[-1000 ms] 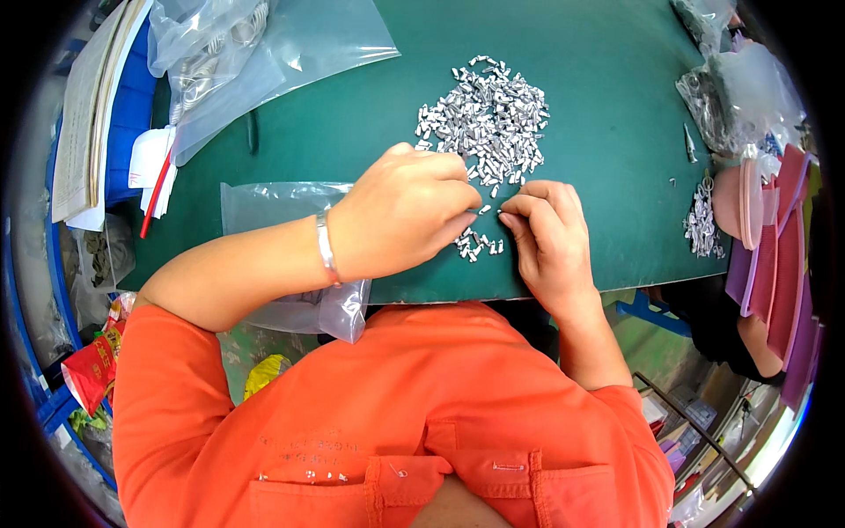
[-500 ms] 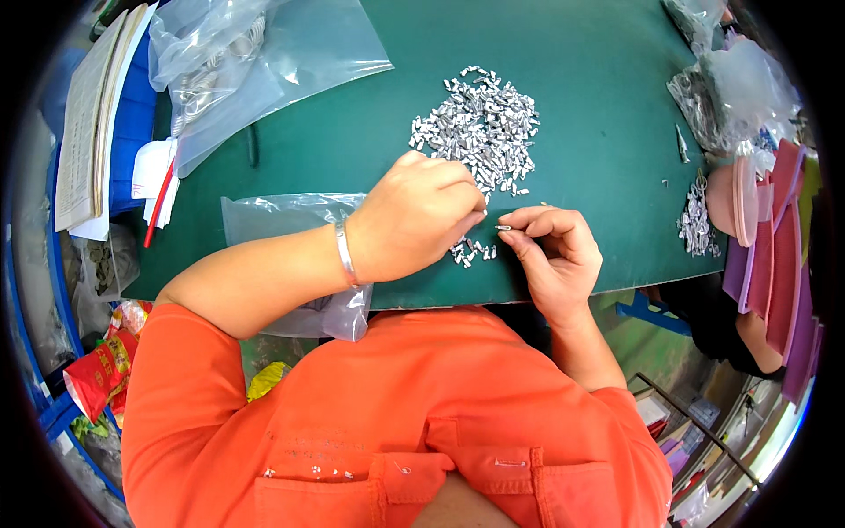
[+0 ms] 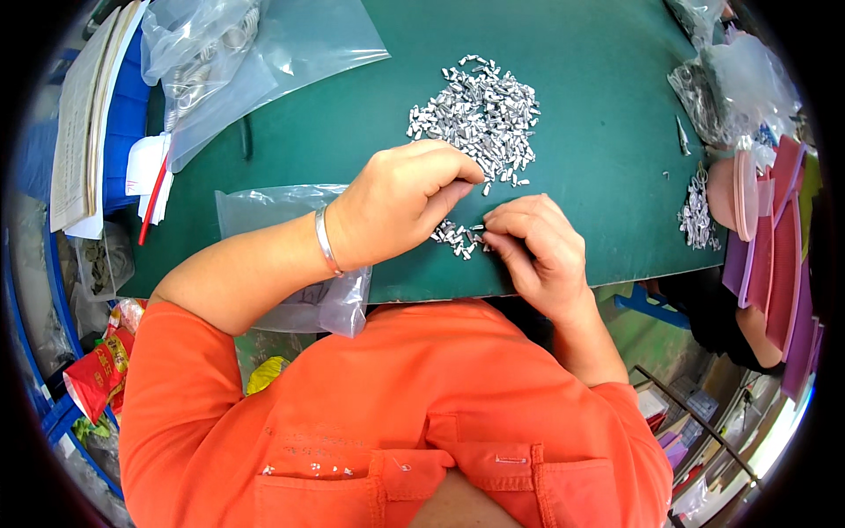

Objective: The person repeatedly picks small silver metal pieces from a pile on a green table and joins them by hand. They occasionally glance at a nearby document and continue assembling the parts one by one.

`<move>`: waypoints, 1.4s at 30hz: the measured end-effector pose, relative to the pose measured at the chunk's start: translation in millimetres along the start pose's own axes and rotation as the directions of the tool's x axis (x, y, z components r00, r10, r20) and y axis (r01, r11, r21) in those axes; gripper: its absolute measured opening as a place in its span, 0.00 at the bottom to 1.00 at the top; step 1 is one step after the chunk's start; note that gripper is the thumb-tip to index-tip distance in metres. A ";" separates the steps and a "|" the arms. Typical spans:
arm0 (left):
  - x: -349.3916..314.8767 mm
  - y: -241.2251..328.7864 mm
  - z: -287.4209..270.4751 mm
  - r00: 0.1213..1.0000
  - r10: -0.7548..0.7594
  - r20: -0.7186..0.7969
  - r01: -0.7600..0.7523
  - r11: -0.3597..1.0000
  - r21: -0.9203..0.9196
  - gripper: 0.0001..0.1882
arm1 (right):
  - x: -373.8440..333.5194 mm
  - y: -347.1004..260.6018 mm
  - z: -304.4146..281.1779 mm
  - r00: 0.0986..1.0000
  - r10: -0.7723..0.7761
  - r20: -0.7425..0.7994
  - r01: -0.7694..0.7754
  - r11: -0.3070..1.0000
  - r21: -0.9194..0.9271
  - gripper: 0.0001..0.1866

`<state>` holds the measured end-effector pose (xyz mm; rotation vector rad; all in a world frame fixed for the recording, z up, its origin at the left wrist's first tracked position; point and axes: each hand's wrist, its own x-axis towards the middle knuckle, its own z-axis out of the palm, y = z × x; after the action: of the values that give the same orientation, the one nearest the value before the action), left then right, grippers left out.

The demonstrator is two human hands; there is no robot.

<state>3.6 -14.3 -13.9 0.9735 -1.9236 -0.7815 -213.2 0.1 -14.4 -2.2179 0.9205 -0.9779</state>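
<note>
A heap of small silver metal pieces [image 3: 484, 114] lies on the green table. My left hand [image 3: 400, 198], a metal bangle on its wrist, reaches over the heap's near edge. Its thumb and forefinger are closed together beside the lowest pieces; whatever they pinch is too small to make out. To the right, my right hand [image 3: 544, 251] pinches one small silver metal piece [image 3: 478, 228] between thumb and forefinger. Under and between both hands sits a smaller cluster of the same pieces [image 3: 456, 239], partly hidden by the left hand.
A clear plastic bag [image 3: 282, 207] lies beneath my left forearm. Farther left are another bag with coiled metal parts [image 3: 198, 84], a red pen [image 3: 154, 201], papers and a blue bin [image 3: 128, 114]. Silver parts [image 3: 697, 216] and pink containers [image 3: 744, 198] stand at the right edge.
My left hand has shifted left and up to the heap's near edge. My right hand has moved left with its metal piece, down to the smaller cluster.
</note>
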 end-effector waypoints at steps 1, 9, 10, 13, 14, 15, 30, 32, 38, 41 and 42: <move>0.9 -0.1 -0.9 1.000 0.014 -0.014 -0.014 1.000 0.013 0.09 | 3.4 0.5 -1.1 1.000 -0.013 0.002 0.013 0.998 -0.067 0.11; 0.6 4.6 -4.0 0.988 -0.148 0.036 0.151 0.980 -0.130 0.07 | 16.9 8.6 3.8 1.000 0.019 0.016 -0.013 0.961 -0.277 0.09; 0.1 5.0 -3.9 0.983 -0.179 0.051 0.185 0.970 -0.160 0.07 | 16.5 8.3 3.1 1.000 0.025 0.019 -0.018 0.959 -0.284 0.08; -0.4 4.2 -3.8 0.966 -0.240 0.091 0.255 0.939 -0.230 0.08 | 13.4 7.9 3.9 1.000 -0.008 -0.030 0.001 0.972 -0.236 0.08; -0.3 3.6 -3.9 0.965 -0.244 0.096 0.260 0.936 -0.239 0.09 | 11.6 7.5 4.4 0.998 0.003 -0.057 -0.014 0.983 -0.181 0.08; -0.1 3.6 -4.1 0.963 -0.249 0.102 0.267 0.932 -0.246 0.09 | 9.5 6.7 4.9 0.996 0.017 -0.084 -0.028 0.992 -0.124 0.09; 0.7 2.2 -4.4 0.998 0.004 0.069 0.007 0.988 -0.157 0.10 | -1.7 0.8 8.5 0.958 0.154 -0.242 -0.065 0.938 0.342 0.12; 0.0 4.3 -3.8 0.997 -0.037 0.063 0.048 0.984 -0.173 0.09 | -2.3 1.5 7.2 0.958 0.192 -0.214 -0.088 0.904 0.419 0.12; -1.5 5.7 -3.1 0.986 -0.135 0.102 0.157 0.955 -0.253 0.09 | -4.6 0.0 10.7 0.935 0.303 -0.182 -0.129 0.772 0.622 0.13; -2.2 6.5 -2.8 0.978 -0.172 0.117 0.199 0.935 -0.292 0.10 | -6.1 -0.5 14.1 0.931 0.317 -0.180 -0.132 0.754 0.644 0.15; -2.2 6.2 -2.5 0.979 -0.165 0.118 0.194 0.934 -0.300 0.10 | -6.6 -0.3 15.1 0.929 0.321 -0.182 -0.132 0.751 0.647 0.16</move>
<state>4.5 -9.7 -8.7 0.9383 -1.7329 -1.2139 -204.5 8.2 -25.7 -1.3871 0.8043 -1.2781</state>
